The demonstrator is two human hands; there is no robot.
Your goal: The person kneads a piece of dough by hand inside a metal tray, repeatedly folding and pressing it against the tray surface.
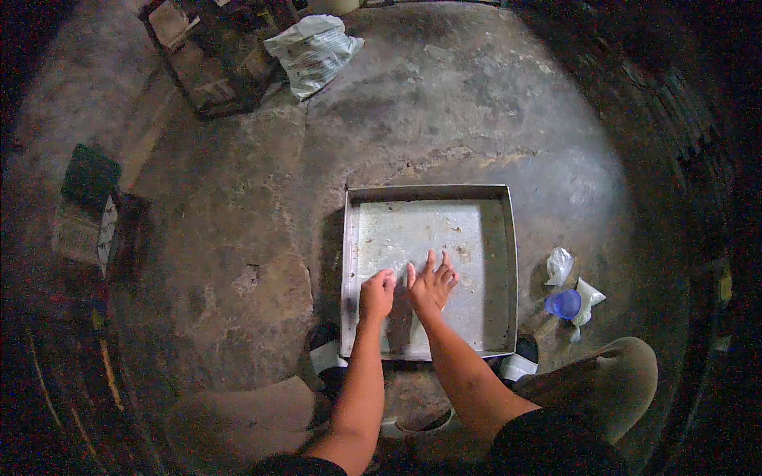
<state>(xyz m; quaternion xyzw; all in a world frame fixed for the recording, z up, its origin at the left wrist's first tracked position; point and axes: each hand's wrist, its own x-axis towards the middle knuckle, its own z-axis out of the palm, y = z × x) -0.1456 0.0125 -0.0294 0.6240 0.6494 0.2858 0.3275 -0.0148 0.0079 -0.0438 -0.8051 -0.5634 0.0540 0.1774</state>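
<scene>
A square metal tray [509, 262] with raised walls lies on the floor between my feet. Pale smears and small dark specks mark its bottom. Over the tray's left half is my left hand [376, 295], its fingers curled closed; whatever they hold, if anything, is hidden. Just right of it, my right hand [433, 285] hovers above or rests on the tray bottom with fingers spread and nothing in them. Whether it touches the metal, I cannot tell.
Right of the tray sit a blue plastic cup [563, 304], a clear plastic bag [559, 266] and a small bag of white stuff [590, 295]. A white sack [314, 54] stands by a dark wooden piece [210, 71] at the far left. A green-topped object [90, 176] is at left.
</scene>
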